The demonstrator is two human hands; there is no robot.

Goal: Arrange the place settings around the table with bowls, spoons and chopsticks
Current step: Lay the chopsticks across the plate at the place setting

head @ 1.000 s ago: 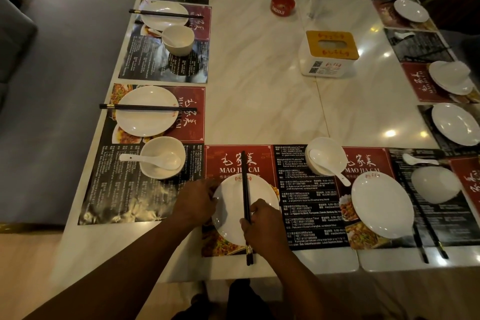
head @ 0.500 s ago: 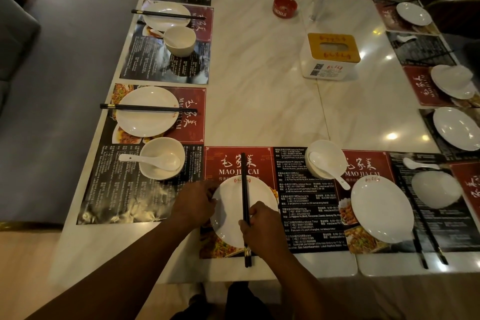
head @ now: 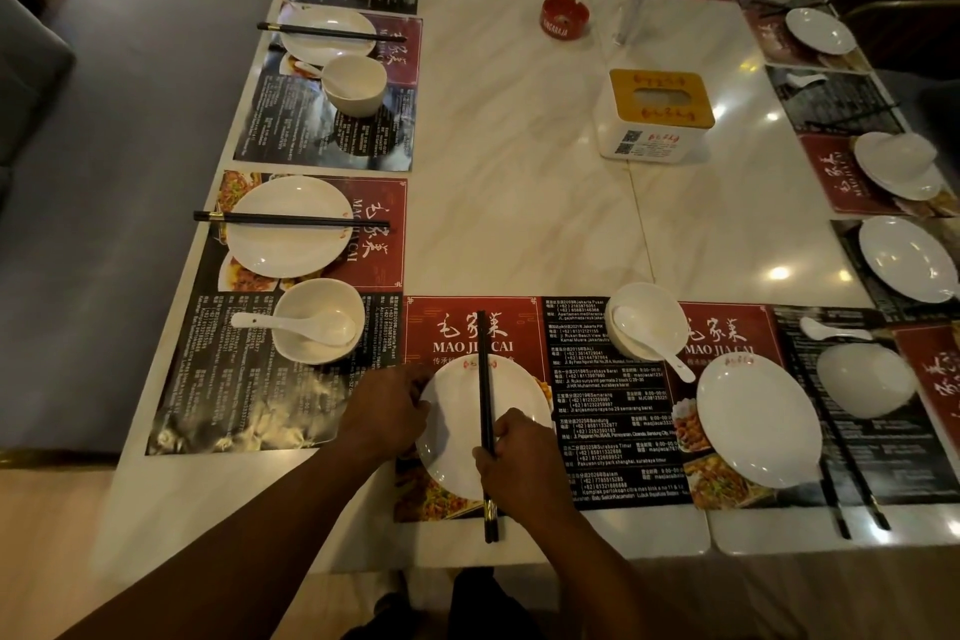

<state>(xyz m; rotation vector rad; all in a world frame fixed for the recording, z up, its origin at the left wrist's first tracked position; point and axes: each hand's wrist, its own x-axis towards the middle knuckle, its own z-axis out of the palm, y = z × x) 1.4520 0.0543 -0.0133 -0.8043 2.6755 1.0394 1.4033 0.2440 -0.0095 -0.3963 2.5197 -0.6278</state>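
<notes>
Plate (head: pixel 452 431) at bottom centre of the table (head: pixel 519 172) hasn't budged in the last second. Left hand (head: pixel 387 418) grips its rim, right hand (head: pixel 519 452) pinches the chopsticks (head: pixel 484 379) lying across it, so I'd say it's just final squaring-up. My count: ten plates, nine-ish bowls (head: pixel 311 296), maybe seven pairs of chopsticks, five spoons (head: pixel 260 321). The far end is murky.

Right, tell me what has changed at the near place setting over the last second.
Nothing has visibly changed. The left hand still holds the left rim of the plate, and the right hand still grips the black chopsticks lying across it, near their lower end. The bowl with its spoon beside the plate lies as before.
</notes>
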